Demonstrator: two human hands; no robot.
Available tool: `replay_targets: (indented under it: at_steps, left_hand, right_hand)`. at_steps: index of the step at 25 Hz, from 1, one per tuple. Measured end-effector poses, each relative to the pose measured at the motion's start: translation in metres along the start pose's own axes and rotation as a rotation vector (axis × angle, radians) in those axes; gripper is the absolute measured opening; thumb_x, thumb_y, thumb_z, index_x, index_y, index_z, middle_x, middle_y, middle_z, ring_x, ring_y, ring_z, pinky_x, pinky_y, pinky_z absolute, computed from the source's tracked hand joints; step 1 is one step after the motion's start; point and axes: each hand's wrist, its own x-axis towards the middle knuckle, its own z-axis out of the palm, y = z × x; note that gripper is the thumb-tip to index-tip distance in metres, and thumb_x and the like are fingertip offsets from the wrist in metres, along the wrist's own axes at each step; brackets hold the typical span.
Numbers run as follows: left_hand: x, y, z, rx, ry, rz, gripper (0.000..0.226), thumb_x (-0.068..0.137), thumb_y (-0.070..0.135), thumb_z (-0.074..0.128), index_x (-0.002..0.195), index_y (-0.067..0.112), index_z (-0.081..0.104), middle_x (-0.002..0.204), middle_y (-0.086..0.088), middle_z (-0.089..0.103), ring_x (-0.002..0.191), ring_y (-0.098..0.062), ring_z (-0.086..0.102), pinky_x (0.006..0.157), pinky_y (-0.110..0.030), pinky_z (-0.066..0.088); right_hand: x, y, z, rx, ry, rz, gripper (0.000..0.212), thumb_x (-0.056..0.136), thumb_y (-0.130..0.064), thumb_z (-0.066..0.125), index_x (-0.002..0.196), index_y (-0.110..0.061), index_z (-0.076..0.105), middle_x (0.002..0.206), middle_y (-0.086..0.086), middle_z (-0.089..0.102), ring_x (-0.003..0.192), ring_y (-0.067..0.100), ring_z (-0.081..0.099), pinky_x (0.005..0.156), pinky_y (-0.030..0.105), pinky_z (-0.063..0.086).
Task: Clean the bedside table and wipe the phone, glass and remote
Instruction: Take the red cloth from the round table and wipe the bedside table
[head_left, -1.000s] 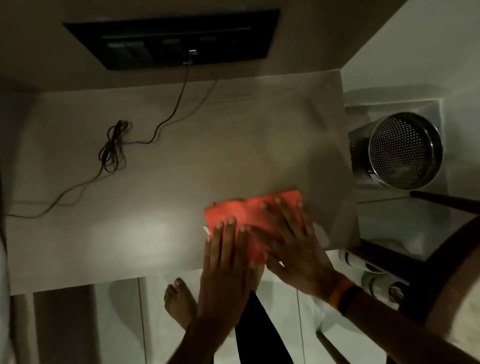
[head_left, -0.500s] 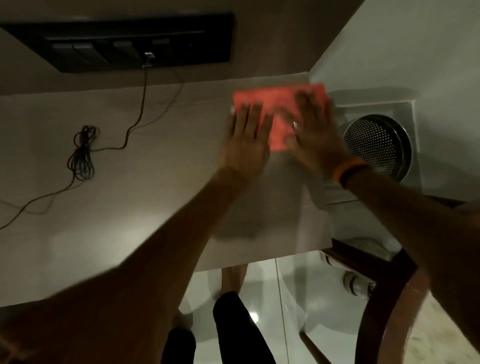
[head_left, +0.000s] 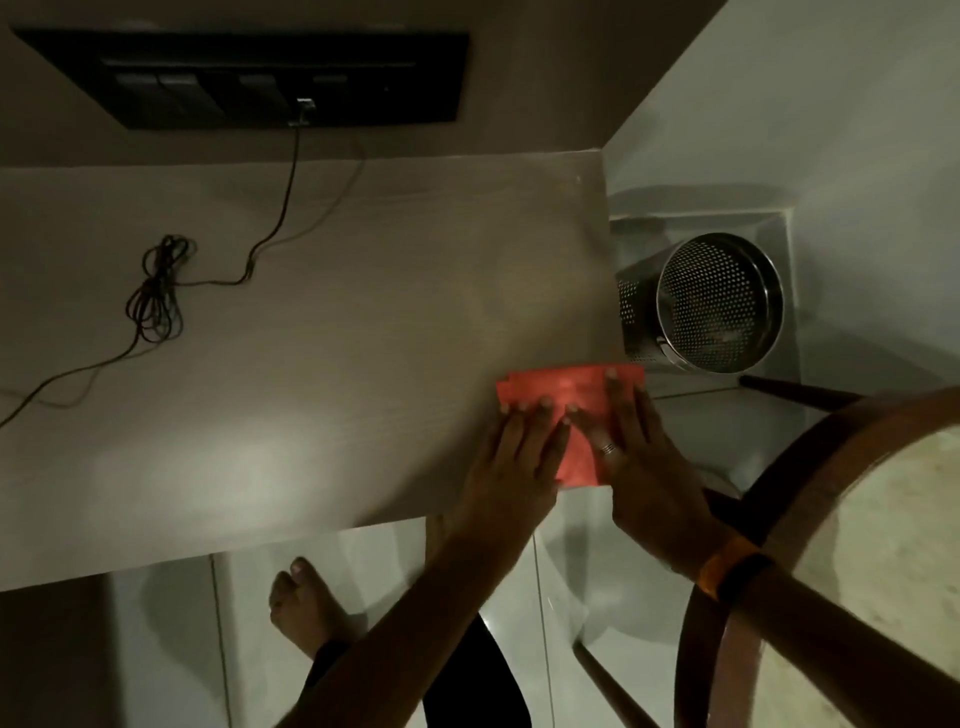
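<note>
On the bedside table (head_left: 311, 322), both hands press a red cloth (head_left: 571, 387)

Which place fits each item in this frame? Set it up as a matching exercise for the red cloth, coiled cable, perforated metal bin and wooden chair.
Items:
1. red cloth
2. coiled cable
3. perforated metal bin
4. wooden chair

Places:
A. floor, corner right of the table
B. tabletop, far left
C. tabletop's near right corner, under both hands
D. lower right, beside the right arm

Pairs: 1-C, 2-B, 3-A, 4-D
</note>
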Motion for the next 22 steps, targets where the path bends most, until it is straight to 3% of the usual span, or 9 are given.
replay_targets:
  at_steps: [4,7,10,12,13,15,17,19,22]
  left_hand:
    - [-0.011,0.007,-0.004,-0.098,0.128,-0.01,0.036,0.101,0.011,0.045,0.121,0.018,0.075,0.118,-0.005,0.075,0.107,-0.025,0.071,0.094,-0.041,0.058]
    - [-0.03,-0.009,-0.028,-0.301,0.137,-0.076,0.035,0.089,0.014,0.046,0.107,0.017,0.076,0.102,-0.003,0.075,0.102,-0.024,0.066,0.092,-0.04,0.058]
    - [-0.062,-0.063,-0.068,-0.664,0.04,-0.327,0.036,0.076,0.037,0.065,0.109,0.023,0.071,0.101,0.006,0.076,0.094,-0.015,0.071,0.089,-0.032,0.059]
    - [-0.083,-0.115,-0.096,-1.011,0.0,-0.61,0.043,0.075,0.052,0.068,0.114,0.034,0.068,0.106,0.013,0.076,0.096,-0.005,0.073,0.087,-0.027,0.06]
    - [-0.092,-0.138,-0.103,-1.098,0.014,-0.707,0.045,0.077,0.057,0.066,0.118,0.037,0.065,0.107,0.015,0.074,0.095,-0.005,0.073,0.085,-0.03,0.062]
    - [-0.109,-0.178,-0.111,-0.867,0.034,-0.728,0.051,0.089,0.061,0.054,0.134,0.04,0.055,0.117,0.015,0.064,0.1,-0.01,0.068,0.08,-0.035,0.062]
    - [-0.12,-0.206,-0.113,-0.388,0.068,-0.657,0.058,0.093,0.056,0.043,0.143,0.029,0.051,0.13,-0.002,0.053,0.111,-0.023,0.057,0.082,-0.042,0.058]
    - [-0.119,-0.238,-0.114,-0.02,0.134,-0.585,0.053,0.091,0.04,0.052,0.14,0.017,0.054,0.135,-0.019,0.052,0.12,-0.039,0.051,0.09,-0.054,0.053]
    - [-0.092,-0.289,-0.118,0.13,0.161,-0.509,0.046,0.091,0.032,0.058,0.136,0.021,0.06,0.149,-0.024,0.045,0.135,-0.048,0.041,0.104,-0.059,0.045]
  right_hand:
    - [-0.018,-0.025,0.0,-0.106,-0.046,0.038,0.097,0.069,0.012,0.063,0.153,-0.029,0.036,0.161,0.023,0.031,0.135,0.061,0.039,0.062,0.056,0.063]
    - [-0.019,-0.045,-0.029,-0.139,-0.03,-0.082,0.057,0.067,0.004,0.077,0.118,-0.02,0.07,0.112,0.014,0.073,0.088,0.041,0.073,0.054,0.043,0.061]
    - [0.018,-0.075,-0.075,0.297,-0.18,-0.085,0.037,0.079,-0.024,0.068,0.115,-0.032,0.071,0.1,-0.004,0.076,0.09,0.023,0.073,0.078,0.03,0.059]
    - [0.056,-0.1,-0.093,0.649,-0.403,-0.134,0.038,0.076,-0.044,0.057,0.113,-0.039,0.068,0.103,-0.013,0.073,0.1,0.013,0.067,0.086,0.016,0.05]
    - [0.075,-0.113,-0.095,0.748,-0.364,-0.18,0.044,0.075,-0.048,0.055,0.116,-0.035,0.069,0.11,-0.011,0.073,0.107,0.013,0.066,0.092,0.019,0.049]
    - [0.098,-0.142,-0.087,0.664,-0.12,-0.209,0.053,0.074,-0.043,0.056,0.124,-0.028,0.067,0.125,-0.003,0.069,0.119,0.019,0.063,0.105,0.031,0.043]
    - [0.098,-0.178,-0.069,0.27,0.234,-0.264,0.05,0.076,-0.038,0.056,0.123,-0.028,0.068,0.133,0.001,0.065,0.124,0.028,0.059,0.106,0.036,0.034]
    - [0.099,-0.215,-0.056,0.063,0.251,-0.492,0.046,0.088,-0.037,0.052,0.132,-0.032,0.062,0.152,0.003,0.051,0.14,0.03,0.046,0.114,0.046,0.029]
    - [0.124,-0.237,-0.032,-0.112,0.106,-0.755,0.052,0.103,-0.046,0.034,0.154,-0.037,0.028,0.169,0.002,0.016,0.157,0.026,0.012,0.124,0.058,0.015]
